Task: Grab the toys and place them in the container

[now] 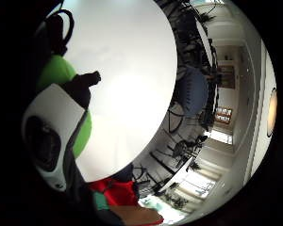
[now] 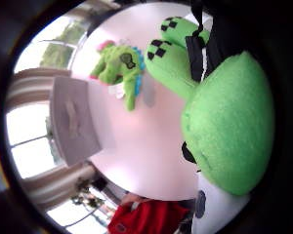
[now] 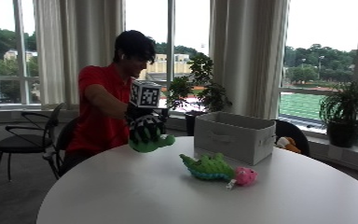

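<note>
My gloved right hand (image 3: 144,125) holds a bright green plush toy (image 3: 149,143) in the air above the near-left part of the round white table (image 3: 167,196); its fingers curl round the toy. The same green plush (image 2: 224,136) fills much of the thumb side palm view, its checkered feet (image 2: 167,46) sticking out. A green dinosaur plush (image 3: 209,167) with a pink end (image 3: 246,176) lies on the table in front of the grey fabric container (image 3: 233,135). In the thumb side palm view the dinosaur (image 2: 118,66) lies beside the container (image 2: 72,119).
A black chair (image 3: 24,140) stands left of the person. Potted plants (image 3: 347,114) line the window sill behind the table. An orange plush (image 3: 285,143) sits on a seat behind the container. The table's rim (image 1: 151,146) shows in the little finger side palm view.
</note>
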